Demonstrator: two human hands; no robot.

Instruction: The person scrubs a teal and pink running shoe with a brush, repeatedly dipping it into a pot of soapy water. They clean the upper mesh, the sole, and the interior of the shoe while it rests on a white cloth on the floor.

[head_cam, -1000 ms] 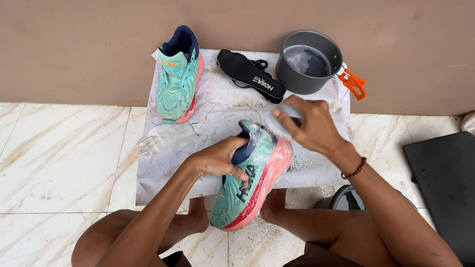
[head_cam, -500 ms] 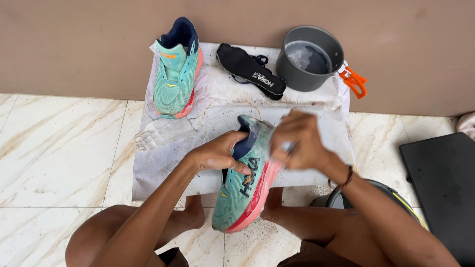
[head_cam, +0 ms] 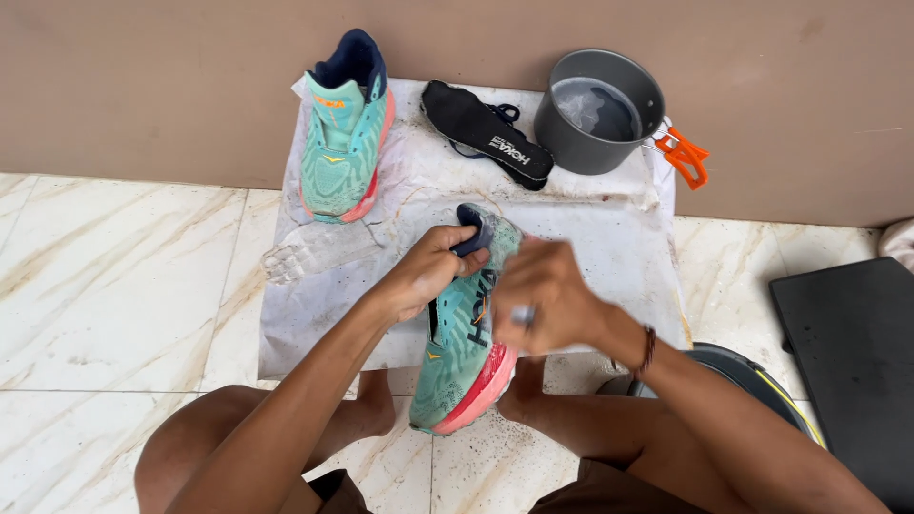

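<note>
Left hand (head_cam: 428, 276) grips the heel of a teal shoe (head_cam: 466, 357) held above a white sheet (head_cam: 609, 247); the blurred right hand (head_cam: 543, 305) presses its side, grip unclear. A second shoe (head_cam: 341, 143) sits nearby.

A shoe (head_cam: 466, 333) sits between the left hand (head_cam: 428, 271) and the right hand (head_cam: 543, 300), over a sheet (head_cam: 609, 247) spread on the floor (head_cam: 114, 276). Beyond the left hand, on the sheet's far left corner, stands a second shoe (head_cam: 341, 133). Straight beyond both hands lies an insole (head_cam: 486, 133). Beyond the right hand, at the wall, stands a pot (head_cam: 595, 112) with water in it. A mat (head_cam: 852, 362) lies right of the right hand, off the sheet.
</note>
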